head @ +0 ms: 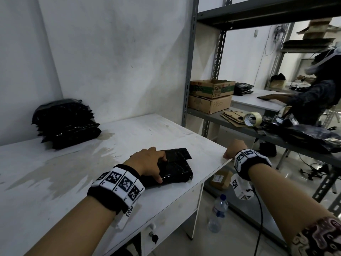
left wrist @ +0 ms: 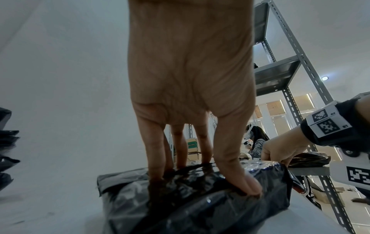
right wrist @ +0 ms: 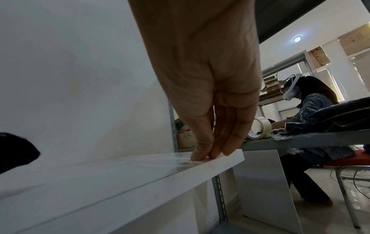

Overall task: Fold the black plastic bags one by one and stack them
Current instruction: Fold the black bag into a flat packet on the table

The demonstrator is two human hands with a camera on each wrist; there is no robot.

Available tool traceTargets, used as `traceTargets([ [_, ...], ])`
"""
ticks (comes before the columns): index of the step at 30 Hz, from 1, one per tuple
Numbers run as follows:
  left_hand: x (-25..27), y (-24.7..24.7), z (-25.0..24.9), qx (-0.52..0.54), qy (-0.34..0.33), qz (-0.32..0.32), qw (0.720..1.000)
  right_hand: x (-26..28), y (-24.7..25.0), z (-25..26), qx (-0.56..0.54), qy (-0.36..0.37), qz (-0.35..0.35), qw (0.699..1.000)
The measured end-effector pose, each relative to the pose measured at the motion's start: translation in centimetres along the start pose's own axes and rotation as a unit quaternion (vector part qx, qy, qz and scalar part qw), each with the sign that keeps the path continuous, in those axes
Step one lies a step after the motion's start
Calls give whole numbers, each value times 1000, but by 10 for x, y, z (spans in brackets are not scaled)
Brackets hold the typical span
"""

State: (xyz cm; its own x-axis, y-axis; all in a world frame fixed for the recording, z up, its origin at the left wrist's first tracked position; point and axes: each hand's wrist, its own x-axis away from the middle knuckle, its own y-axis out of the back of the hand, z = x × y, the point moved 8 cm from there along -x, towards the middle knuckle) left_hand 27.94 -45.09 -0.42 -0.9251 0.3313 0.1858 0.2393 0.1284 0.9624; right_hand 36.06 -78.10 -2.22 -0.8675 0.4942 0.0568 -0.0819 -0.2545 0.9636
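folded black plastic bag [head: 173, 169] lies near the desk [head: 55, 191] front edge; left hand [head: 147, 161] presses it, thumb and fingers curled on the film; right hand [head: 233, 149] is released, fingertips on the desk edge; judged light, limp, slippery: take hold at the folded edge; stack [head: 64, 124] sits well apart.
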Motion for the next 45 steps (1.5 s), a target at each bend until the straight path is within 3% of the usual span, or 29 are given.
traceTargets([
  [10, 0, 0, 0, -2, 1, -2, 1000, -2, 1, -1, 6, -2, 18, 1000],
  [22, 1, 0, 0, 6, 1, -1, 1000, 1, 6, 1, 40, 2, -33, 999],
  [27, 2, 0, 0, 4, 0, -4, 1000, -4, 3, 3, 61, 4, -8, 998],
  [33, 1, -1, 1, 8, 0, 1, 1000, -17, -10, 13, 94, 66, 24, 993],
  [40, 0, -1, 0, 5, 2, 2, 1000, -24, -32, 9, 69, 151, 8, 986],
  [45, 2, 0, 0, 8, 0, -2, 1000, -19, -41, 5, 69, 156, -7, 985],
])
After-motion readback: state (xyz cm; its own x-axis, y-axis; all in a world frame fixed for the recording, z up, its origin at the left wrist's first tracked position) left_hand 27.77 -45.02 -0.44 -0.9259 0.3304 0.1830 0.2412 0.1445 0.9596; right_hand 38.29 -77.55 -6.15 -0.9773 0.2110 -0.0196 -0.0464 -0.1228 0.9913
